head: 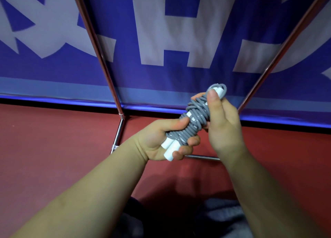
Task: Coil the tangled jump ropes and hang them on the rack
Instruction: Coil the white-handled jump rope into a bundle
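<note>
**Head view: wrapped rope bundle held between both hands, rack poles beyond**

Head camera is looking down on a grey plastic jump rope wound tightly around its white cylindrical handles [195,120], the bundle's long axis running from lower left to upper right. The left hand [161,141] is gripping the lower end, fingers curled round the coils and handle butts. The right hand [222,123] is holding the upper end, thumb pressing along the wraps near the top loop. Both are equally near it. The chrome tubular metal rack [100,46] is rising behind and above the bundle, in front of a blue and white printed banner [161,31]. Its hanging bar is cut off above, so where the rope should hang is probably overhead, unseen. The right fingers are hidden behind the coils.
</note>
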A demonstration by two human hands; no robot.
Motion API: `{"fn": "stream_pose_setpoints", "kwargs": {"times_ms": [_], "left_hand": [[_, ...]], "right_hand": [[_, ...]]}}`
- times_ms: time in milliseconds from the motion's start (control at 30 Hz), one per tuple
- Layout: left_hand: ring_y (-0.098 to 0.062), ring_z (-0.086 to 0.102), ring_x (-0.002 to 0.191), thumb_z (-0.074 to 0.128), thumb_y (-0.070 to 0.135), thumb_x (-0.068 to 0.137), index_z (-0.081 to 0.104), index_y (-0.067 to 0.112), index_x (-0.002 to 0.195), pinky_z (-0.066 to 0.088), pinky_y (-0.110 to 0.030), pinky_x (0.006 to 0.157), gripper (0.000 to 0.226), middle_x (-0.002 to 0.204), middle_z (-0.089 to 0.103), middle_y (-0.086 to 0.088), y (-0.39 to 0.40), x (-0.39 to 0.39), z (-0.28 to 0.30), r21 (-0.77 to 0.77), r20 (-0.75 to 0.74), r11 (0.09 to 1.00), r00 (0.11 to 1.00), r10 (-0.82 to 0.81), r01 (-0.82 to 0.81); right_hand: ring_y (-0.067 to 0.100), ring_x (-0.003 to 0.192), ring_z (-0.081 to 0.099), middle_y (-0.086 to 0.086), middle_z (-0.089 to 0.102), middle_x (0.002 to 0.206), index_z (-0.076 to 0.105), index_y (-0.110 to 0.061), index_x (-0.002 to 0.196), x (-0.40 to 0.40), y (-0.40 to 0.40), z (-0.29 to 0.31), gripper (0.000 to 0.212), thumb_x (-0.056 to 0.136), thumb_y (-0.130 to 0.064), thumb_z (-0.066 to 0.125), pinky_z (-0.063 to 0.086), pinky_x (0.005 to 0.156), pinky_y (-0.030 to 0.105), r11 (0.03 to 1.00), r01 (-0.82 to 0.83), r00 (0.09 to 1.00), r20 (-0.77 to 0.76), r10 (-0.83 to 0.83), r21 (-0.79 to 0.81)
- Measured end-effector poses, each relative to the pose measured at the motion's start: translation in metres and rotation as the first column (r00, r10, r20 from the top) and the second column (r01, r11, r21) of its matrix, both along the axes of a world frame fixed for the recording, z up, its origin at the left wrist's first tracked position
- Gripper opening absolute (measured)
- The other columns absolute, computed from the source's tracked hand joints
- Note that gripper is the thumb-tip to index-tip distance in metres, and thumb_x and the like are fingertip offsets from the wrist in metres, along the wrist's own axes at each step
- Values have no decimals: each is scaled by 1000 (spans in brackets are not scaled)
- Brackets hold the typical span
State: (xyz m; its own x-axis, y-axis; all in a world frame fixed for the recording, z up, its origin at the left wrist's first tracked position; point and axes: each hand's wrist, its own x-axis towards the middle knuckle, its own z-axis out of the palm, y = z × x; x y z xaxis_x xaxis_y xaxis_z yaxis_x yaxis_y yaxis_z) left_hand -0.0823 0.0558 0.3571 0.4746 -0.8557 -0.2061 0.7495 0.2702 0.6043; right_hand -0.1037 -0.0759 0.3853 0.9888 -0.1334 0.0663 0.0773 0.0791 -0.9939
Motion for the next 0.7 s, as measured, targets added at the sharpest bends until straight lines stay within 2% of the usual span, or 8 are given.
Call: {"fn": "stream_pose_setpoints", "kwargs": {"times_ms": [33, 100, 200, 333, 467, 533, 633, 700], "left_hand": [[-9, 58, 48, 75, 34, 70, 67, 15, 98, 46, -17, 41, 35, 66, 63, 0, 0, -6, 2, -18, 65, 999, 997, -48, 49], [-11, 54, 45, 80, 22, 64, 60, 12, 90, 42, -17, 38, 34, 61, 60, -2, -4, -21, 5, 157, 171, 987, 985, 11, -38], [-14, 52, 44, 66, 14, 73, 52, 14, 82, 41, -19, 39, 17, 57, 59, -2, -8, -65, 18, 402, 360, 866, 921, 148, -297], [-13, 53, 43, 70, 6, 81, 55, 15, 82, 44, -21, 42, 18, 58, 59, -2, 0, -141, 29, 507, 513, 715, 835, 199, -481], [-12, 55, 46, 70, 5, 81, 56, 14, 87, 48, -22, 46, 18, 63, 59, -4, 18, -201, 53, 499, 516, 717, 832, 206, -487], [-11, 56, 54, 71, 7, 81, 58, 12, 94, 50, -23, 55, 19, 70, 61, -5, 28, -221, 69, 475, 614, 704, 772, 165, -528], [-15, 65, 72, 76, 33, 76, 51, 21, 121, 53, -28, 73, 53, 91, 67, -3, 37, -240, 93, 414, 769, 635, 624, 138, -652], [-12, 66, 96, 63, 63, 68, 48, 32, 126, 50, -34, 91, 68, 107, 68, 6, 39, -247, 106, 390, 797, 622, 588, 141, -678]], "right_hand": [[5, 67, 62, -8, 67, 65, 61, -17, 79, -2, -1, -2, 36, 80, -50, 48, 52, 64, 21, 998, 36, 999, -9, -36, -45], [8, 70, 59, -2, 64, 70, 63, -10, 79, -10, -7, -7, 38, 88, -44, 48, 49, 69, 28, 980, 85, 996, -17, -90, -180], [-1, 51, 40, -3, 47, 55, 51, -10, 60, -43, -7, -4, 40, 97, -26, 47, 36, 54, 20, 931, 155, 987, 15, -159, -329], [-3, 48, 43, -12, 50, 46, 49, -24, 58, -104, 0, 3, 37, 95, -24, 50, 33, 52, 15, 889, 113, 992, -3, -128, -444], [3, 53, 44, -5, 53, 55, 57, -16, 64, -162, 13, 23, 31, 92, -27, 54, 35, 54, 17, 888, 113, 993, 12, -120, -445], [3, 53, 45, -5, 55, 55, 60, -12, 65, -185, 21, 40, 31, 91, -28, 55, 36, 53, 18, 896, 150, 989, 54, -140, -419], [1, 50, 44, -8, 56, 50, 57, -16, 60, -208, 34, 60, 33, 89, -32, 58, 39, 54, 24, 904, 162, 987, 67, -148, -395], [5, 49, 41, -9, 51, 47, 53, -14, 58, -216, 42, 73, 38, 90, -35, 58, 38, 54, 32, 913, 163, 987, 61, -151, -373]]}}
